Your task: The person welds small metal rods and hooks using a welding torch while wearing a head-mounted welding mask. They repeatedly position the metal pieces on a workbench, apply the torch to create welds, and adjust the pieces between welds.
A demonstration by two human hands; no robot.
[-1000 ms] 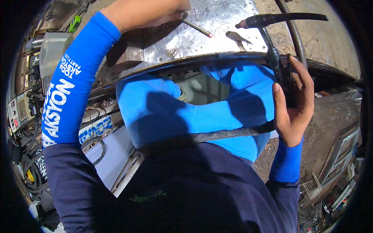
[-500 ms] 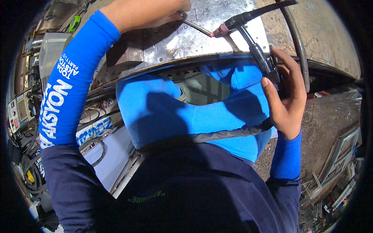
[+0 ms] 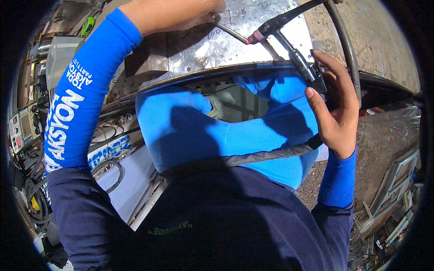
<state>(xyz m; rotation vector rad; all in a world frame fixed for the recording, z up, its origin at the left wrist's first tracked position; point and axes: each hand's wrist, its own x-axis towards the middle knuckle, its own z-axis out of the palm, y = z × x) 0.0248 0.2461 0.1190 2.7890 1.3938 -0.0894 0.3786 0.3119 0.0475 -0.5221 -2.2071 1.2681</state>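
My left hand point(image 3: 185, 16), at the top edge, is closed on the end of a thin metal rod point(image 3: 231, 31), though its fingertips are partly hidden. The rod's red tip meets the pinkish nozzle of a black welding torch point(image 3: 281, 38); I cannot tell whether they touch. My right hand point(image 3: 339, 108) grips the lower end of the torch's handle between thumb and fingers. Beneath rod and nozzle lies a shiny metal plate point(image 3: 194, 56) with handwritten marks and small holes.
The plate lies on a worn workbench point(image 3: 375, 45). A thick dark cable point(image 3: 347, 45) loops down right of the torch. A dark metal block point(image 3: 147, 61) sits near my left forearm. A green tape measure point(image 3: 87, 27) and a machine with a red display point(image 3: 19, 135) are at far left.
The torch and my right hand have shifted slightly to the right. More of the nozzle shows beside the rod's tip. My left hand has moved only a little.
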